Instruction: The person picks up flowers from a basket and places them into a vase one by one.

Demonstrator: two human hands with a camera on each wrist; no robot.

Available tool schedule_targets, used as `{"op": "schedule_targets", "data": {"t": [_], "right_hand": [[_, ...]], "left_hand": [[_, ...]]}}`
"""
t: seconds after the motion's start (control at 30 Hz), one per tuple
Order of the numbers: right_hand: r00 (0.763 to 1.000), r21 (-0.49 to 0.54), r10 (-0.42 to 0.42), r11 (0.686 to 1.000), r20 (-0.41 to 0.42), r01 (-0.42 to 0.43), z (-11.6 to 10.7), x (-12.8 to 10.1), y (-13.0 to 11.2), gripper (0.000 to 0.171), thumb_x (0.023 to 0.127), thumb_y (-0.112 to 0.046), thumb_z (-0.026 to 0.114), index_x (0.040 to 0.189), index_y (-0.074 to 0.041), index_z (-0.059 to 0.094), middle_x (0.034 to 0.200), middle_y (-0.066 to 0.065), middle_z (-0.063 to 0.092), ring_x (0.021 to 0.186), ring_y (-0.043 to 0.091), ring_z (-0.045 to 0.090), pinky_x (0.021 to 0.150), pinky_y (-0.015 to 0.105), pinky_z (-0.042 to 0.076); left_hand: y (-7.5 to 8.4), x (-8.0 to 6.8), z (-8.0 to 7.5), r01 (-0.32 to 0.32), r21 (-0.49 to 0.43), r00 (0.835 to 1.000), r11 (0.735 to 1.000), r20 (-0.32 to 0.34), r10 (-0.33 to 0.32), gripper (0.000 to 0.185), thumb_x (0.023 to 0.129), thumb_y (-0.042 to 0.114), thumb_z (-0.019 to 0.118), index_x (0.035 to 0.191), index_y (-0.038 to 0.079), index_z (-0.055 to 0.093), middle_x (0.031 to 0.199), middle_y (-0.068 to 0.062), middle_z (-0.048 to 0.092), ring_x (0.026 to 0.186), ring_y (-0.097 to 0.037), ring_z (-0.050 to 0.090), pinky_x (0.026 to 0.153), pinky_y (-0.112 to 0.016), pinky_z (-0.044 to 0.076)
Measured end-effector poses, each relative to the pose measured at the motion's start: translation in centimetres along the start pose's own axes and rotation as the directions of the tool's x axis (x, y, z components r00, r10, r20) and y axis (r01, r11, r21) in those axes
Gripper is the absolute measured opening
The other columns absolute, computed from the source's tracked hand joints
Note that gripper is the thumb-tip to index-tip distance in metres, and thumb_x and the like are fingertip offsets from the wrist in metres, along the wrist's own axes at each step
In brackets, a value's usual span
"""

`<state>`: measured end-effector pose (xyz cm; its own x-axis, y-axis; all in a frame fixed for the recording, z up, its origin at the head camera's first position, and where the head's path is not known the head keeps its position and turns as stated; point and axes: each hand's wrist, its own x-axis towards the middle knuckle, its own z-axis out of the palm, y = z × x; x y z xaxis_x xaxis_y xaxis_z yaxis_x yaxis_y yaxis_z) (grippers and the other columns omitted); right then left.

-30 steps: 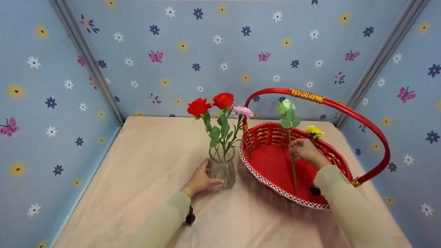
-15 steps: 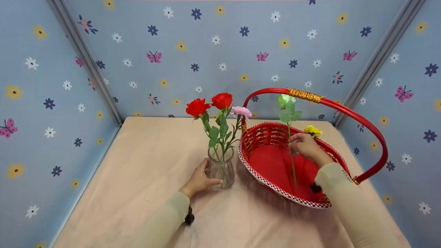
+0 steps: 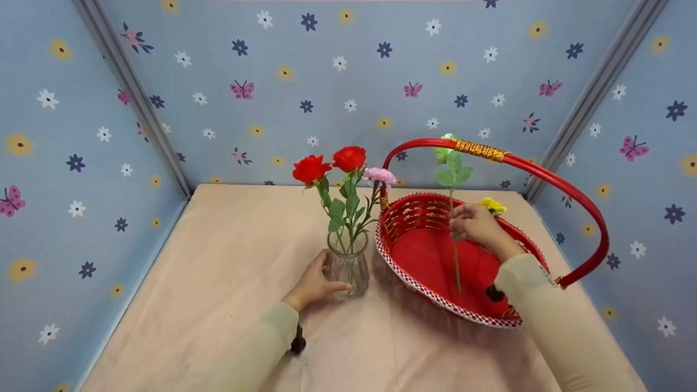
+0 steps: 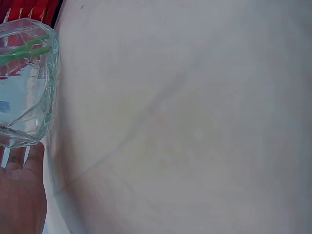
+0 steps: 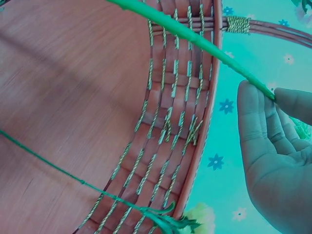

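Observation:
My left hand [image 3: 316, 283] grips the base of a clear glass vase [image 3: 348, 264] on the beige table; its thumb [image 4: 34, 156] lies against the glass [image 4: 24, 83]. The vase holds two red roses [image 3: 329, 163] and a pink flower [image 3: 381, 175]. My right hand [image 3: 474, 224] pinches the stem of a pale green flower [image 3: 451, 158] and holds it upright over the red basket [image 3: 435, 296]. In the right wrist view the green stem [image 5: 195, 39] runs from my fingers [image 5: 263, 122] across the basket's woven wall [image 5: 170, 126]. A yellow flower [image 3: 493, 206] lies in the basket behind my hand.
The basket's red hoop handle [image 3: 544, 174] with gold wrapping arches above my right hand. Blue flowered walls close in the table on the left, back and right. Bare beige tabletop [image 3: 239, 239] lies left of the vase.
My right hand has lifted the green flower higher and slightly left, so its head now reaches the basket handle. The left hand stays on the vase.

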<state>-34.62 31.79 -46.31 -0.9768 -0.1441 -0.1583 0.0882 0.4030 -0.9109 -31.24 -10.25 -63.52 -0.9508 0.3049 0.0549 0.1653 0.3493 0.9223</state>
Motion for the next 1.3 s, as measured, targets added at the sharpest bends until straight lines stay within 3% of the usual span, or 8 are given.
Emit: {"op": "schedule_targets", "data": {"t": [0.2, 0.47, 0.73, 0.9, 1.1, 1.3], "right_hand": [[0.999, -0.008, -0.043, 0.999, -0.004, 0.043, 0.3, -0.1, -0.8, 0.017, 0.109, -0.006, 0.06, 0.122, 0.005, 0.056, 0.104, 0.017, 0.068, 0.085, 0.021, 0.07, 0.079, 0.035, 0.067], [0.998, 0.0, -0.068, 0.998, -0.01, 0.068, 0.3, 0.0, -1.3, 0.013, 0.109, -0.005, 0.06, 0.118, 0.005, 0.057, 0.094, 0.008, 0.069, 0.079, 0.018, 0.071, 0.075, 0.033, 0.068], [0.997, 0.025, -0.082, 0.996, -0.009, 0.082, 0.6, -0.3, -1.7, 0.015, 0.109, -0.006, 0.06, 0.119, 0.005, 0.058, 0.094, 0.006, 0.07, 0.083, 0.02, 0.074, 0.08, 0.035, 0.068], [0.998, 0.087, -0.068, 0.994, 0.005, 0.067, 0.9, -0.5, -2.0, 0.014, 0.11, -0.007, 0.059, 0.119, 0.003, 0.057, 0.094, 0.005, 0.071, 0.082, 0.017, 0.072, 0.078, 0.032, 0.067], [0.998, 0.193, -0.057, 0.98, 0.024, 0.051, 1.4, -0.6, -2.4, 0.013, 0.109, -0.006, 0.061, 0.119, 0.001, 0.056, 0.094, 0.007, 0.07, 0.08, 0.018, 0.071, 0.076, 0.031, 0.067], [0.998, 0.265, -0.055, 0.963, 0.039, 0.043, 2.5, -1.0, -2.5, 0.013, 0.108, -0.004, 0.062, 0.118, 0.002, 0.055, 0.089, 0.003, 0.071, 0.078, 0.017, 0.072, 0.074, 0.03, 0.067]], "left_hand": [[0.0, 0.0, 0.0, -0.018, -0.002, 1.0, 1.0, -0.01, 0.018, 0.098, 0.076, 0.028, 0.101, 0.157, 0.012, 0.046, 0.159, -0.011, 0.057, 0.152, -0.036, 0.049, 0.129, -0.059, 0.038], [0.2, 0.0, -0.1, -0.038, -0.03, 0.999, 0.999, -0.004, 0.038, 0.096, 0.077, 0.028, 0.101, 0.155, 0.012, 0.047, 0.158, -0.011, 0.057, 0.152, -0.035, 0.049, 0.128, -0.057, 0.04], [0.2, 0.0, -0.1, -0.035, -0.029, 0.999, 0.999, -0.01, 0.035, 0.093, 0.076, 0.028, 0.101, 0.152, 0.016, 0.049, 0.154, -0.009, 0.06, 0.147, -0.033, 0.053, 0.126, -0.057, 0.043], [0.1, 0.0, 0.0, -0.026, -0.023, 1.0, 0.999, -0.014, 0.025, 0.091, 0.076, 0.028, 0.101, 0.151, 0.018, 0.05, 0.152, -0.007, 0.061, 0.145, -0.032, 0.055, 0.124, -0.057, 0.045], [0.0, 0.0, 0.0, -0.037, -0.035, 0.999, 0.999, -0.017, 0.036, 0.092, 0.077, 0.024, 0.101, 0.153, 0.013, 0.05, 0.151, -0.008, 0.062, 0.143, -0.033, 0.056, 0.123, -0.059, 0.045], [0.1, 0.1, 0.0, -0.032, -0.016, 0.999, 0.999, -0.011, 0.032, 0.093, 0.078, 0.024, 0.1, 0.153, 0.013, 0.048, 0.155, -0.01, 0.059, 0.148, -0.033, 0.053, 0.126, -0.057, 0.043]]}}
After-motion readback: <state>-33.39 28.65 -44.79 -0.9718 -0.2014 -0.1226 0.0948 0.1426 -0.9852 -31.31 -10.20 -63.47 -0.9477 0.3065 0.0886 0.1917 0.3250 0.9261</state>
